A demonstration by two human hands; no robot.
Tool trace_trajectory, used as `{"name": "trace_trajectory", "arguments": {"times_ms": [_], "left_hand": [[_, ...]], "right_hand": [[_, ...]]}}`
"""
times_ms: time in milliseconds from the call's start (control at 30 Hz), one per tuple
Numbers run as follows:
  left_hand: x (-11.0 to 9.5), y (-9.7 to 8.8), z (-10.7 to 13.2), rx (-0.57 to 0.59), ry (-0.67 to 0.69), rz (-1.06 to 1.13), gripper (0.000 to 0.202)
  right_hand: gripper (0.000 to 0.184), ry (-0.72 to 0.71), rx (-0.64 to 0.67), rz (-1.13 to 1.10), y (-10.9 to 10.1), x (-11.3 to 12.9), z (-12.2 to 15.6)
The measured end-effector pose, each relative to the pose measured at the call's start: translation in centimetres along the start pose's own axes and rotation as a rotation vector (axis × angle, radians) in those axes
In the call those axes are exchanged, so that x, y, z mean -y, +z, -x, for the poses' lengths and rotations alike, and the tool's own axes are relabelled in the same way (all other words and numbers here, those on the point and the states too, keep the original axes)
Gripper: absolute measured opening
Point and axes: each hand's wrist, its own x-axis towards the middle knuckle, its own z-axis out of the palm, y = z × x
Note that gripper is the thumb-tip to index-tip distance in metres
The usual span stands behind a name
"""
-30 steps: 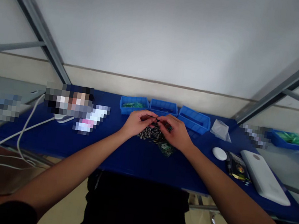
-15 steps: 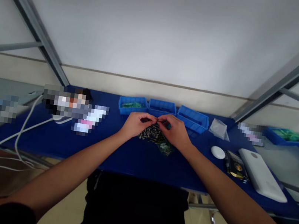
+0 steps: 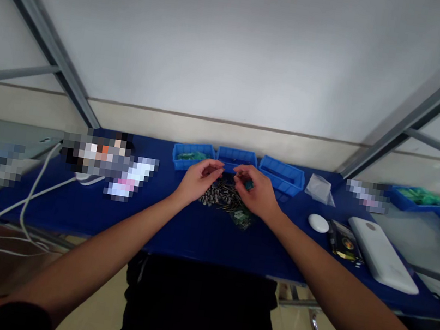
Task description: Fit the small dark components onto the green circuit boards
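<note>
Over a pile of small metal screws [image 3: 221, 195], my two hands are held a short gap apart. My left hand [image 3: 198, 179] is closed in a pinch, thumb against fingertips; whatever lies between them is too small to make out. My right hand [image 3: 259, 192] is likewise pinched, its fingertips pointing left. A small green bit [image 3: 248, 185] shows by its curled fingers, its kind unclear. Just below the right hand, a small clear bag with greenish contents [image 3: 241, 219] rests at the pile's near edge.
Behind the hands stand a blue bin with green packets [image 3: 193, 156], a middle blue bin [image 3: 236, 156] and a right blue bin [image 3: 282, 175]. Rightward lie a plastic bag [image 3: 319, 190], a white round case [image 3: 318, 223], a black packet [image 3: 344, 241] and a white power bank [image 3: 383, 255]. White cables [image 3: 29, 192] run left.
My fingertips, which met over the screws, have come apart, leaving a gap between the hands. The whole view has shifted slightly.
</note>
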Motion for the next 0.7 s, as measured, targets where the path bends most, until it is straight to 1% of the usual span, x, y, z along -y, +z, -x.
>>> {"name": "trace_trajectory", "arguments": {"times_ms": [33,100,167,200,267,333,400,467,500,567,633,667,700], "left_hand": [[0.1,-0.1,0.0,-0.013,0.003,-0.051,0.025],[0.1,-0.3,0.1,-0.023,0.023,-0.158,0.021],[-0.1,-0.4,0.3,-0.017,0.055,-0.285,0.019],[-0.3,-0.4,0.3,-0.009,0.074,-0.354,0.018],[-0.6,-0.4,0.4,0.023,0.112,-0.479,0.016],[-0.7,-0.4,0.5,0.07,0.131,-0.561,0.015],[-0.7,-0.4,0.4,0.117,0.126,-0.591,0.016],[-0.5,-0.4,0.4,0.152,0.117,-0.593,0.02],[-0.3,-0.4,0.5,0.165,0.114,-0.59,0.022],[-0.1,-0.4,0.6,0.186,0.111,-0.584,0.027],[0.0,-0.3,0.7,0.213,0.11,-0.579,0.035],[0.0,-0.3,0.8,0.23,0.115,-0.574,0.04],[0.0,-0.2,0.9,0.249,0.124,-0.567,0.044]], "right_hand": [[0.024,0.004,-0.013,0.009,0.0,-0.2,0.0],[0.026,0.002,-0.026,0.037,-0.1,-0.7,-0.1],[0.033,-0.015,-0.035,0.095,-0.6,-1.5,-0.4],[0.038,-0.026,-0.035,0.139,-1.0,-2.0,-0.6],[0.045,-0.006,-0.06,0.267,-2.2,-3.3,-1.1],[0.048,0.053,-0.084,0.425,-3.6,-4.9,-1.4],[0.049,0.145,-0.114,0.584,-4.9,-6.3,-1.3],[0.05,0.217,-0.103,0.72,-5.9,-7.3,-1.0],[0.05,0.229,-0.102,0.761,-6.4,-7.4,-0.9],[0.046,0.208,-0.117,0.785,-7.1,-7.3,-0.9],[0.041,0.174,-0.116,0.707,-7.9,-6.7,-1.2],[0.039,0.178,-0.09,0.626,-8.2,-6.3,-1.4],[0.037,0.196,-0.018,0.535,-8.6,-5.9,-1.5]]}}
